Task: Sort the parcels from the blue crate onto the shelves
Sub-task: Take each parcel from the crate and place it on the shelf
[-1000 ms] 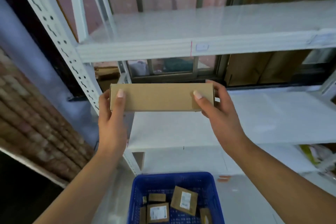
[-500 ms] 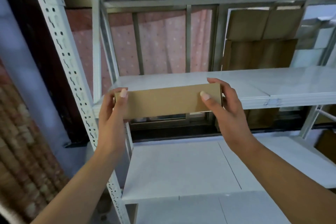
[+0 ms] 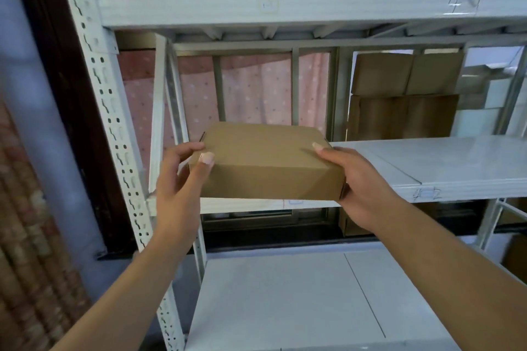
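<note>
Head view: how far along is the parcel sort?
Done: no sorted parcel shows on the white shelf. In hand: left hand and right hand hold one brown box by its ends at the shelf's front edge, not yet released. Left: setting it down; the crate is out of view.

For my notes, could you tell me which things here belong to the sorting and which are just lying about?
Job: parcel, left hand, right hand, shelf.
Lying about: brown cardboard, pink curtain, brick wall.
</note>
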The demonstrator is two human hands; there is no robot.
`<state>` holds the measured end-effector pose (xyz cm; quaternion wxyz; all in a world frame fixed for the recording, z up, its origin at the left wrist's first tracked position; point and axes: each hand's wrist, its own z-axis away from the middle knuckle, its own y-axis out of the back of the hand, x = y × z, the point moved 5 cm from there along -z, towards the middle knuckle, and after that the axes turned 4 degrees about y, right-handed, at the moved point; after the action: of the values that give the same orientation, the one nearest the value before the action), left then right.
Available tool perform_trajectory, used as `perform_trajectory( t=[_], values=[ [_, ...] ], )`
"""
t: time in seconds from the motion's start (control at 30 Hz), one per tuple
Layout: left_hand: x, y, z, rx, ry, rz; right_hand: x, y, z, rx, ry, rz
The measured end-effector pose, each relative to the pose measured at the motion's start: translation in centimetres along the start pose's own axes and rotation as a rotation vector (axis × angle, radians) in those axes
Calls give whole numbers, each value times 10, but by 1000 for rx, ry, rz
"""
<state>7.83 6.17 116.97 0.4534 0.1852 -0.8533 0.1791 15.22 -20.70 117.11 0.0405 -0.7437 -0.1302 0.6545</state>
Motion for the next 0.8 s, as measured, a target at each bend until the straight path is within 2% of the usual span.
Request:
perform_trajectory(
  t=[0.07, 0.13, 0.23, 0.3, 0.37, 0.43, 0.53, 0.67, 0.73, 0.8],
  values=[
    [-6, 0, -3, -18, 32, 5, 5, 3, -4, 11, -23, -3],
    [-15, 1, -6, -12, 137, 71, 8, 6, -5, 52, 9, -48],
    [-34, -5, -3, -7, 532, 192, 6, 3, -1, 47, 134, -77],
    [-33, -11, -1, -70, 676, 227, 3, -1, 1, 25, 201, -54],
    [-29, -12, -4, -83, 642, 155, 0, -3, 4, 14, 243, -30],
    [-22, -10, -8, -48, 532, -38, -3, -5, 9, 11, 323, 60],
    [-12, -17, -4, -65, 468, -162, -6, -12, 21, -8, 526, 381],
    [16, -47, 24, -238, 523, 62, -9, -35, 39, -80, 750, 772],
    [31, -61, 38, -320, 526, 209, -11, -42, 44, -86, 833, 866],
    [40, -64, 43, -321, 558, 324, -15, -45, 45, -94, 908, 948]
  ],
)
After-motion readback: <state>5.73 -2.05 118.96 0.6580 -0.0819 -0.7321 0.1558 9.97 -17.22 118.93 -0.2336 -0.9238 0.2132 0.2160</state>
